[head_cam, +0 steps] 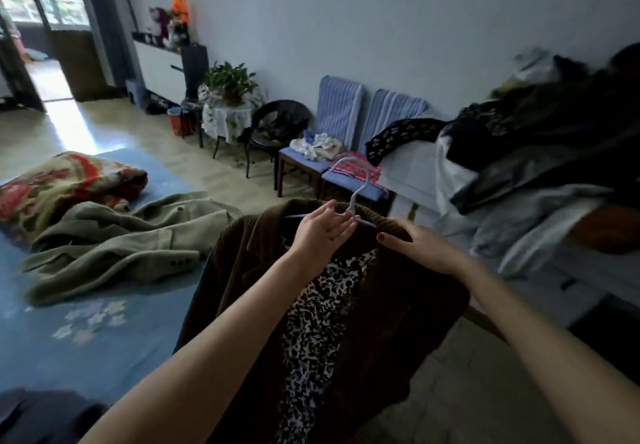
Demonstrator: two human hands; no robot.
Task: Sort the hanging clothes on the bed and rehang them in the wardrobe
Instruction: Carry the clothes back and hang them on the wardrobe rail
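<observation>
Head view: brown corduroy jacket (398,305) with leopard-print lining hangs on pale hanger (356,190), held up at centre, near edge of bed (104,339). Left hand (320,232) grips hanger neck, fingers curled round it. Right hand (412,242) clamps jacket's right shoulder. Olive jacket (114,242) lies spread on bed, left. Clothes pile (536,166) far right.

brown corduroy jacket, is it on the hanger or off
On. The brown corduroy jacket drapes from the pale hanger, whose hook rises above the collar; the left hand holds the hanger, and the right hand grips the shoulder.
</observation>
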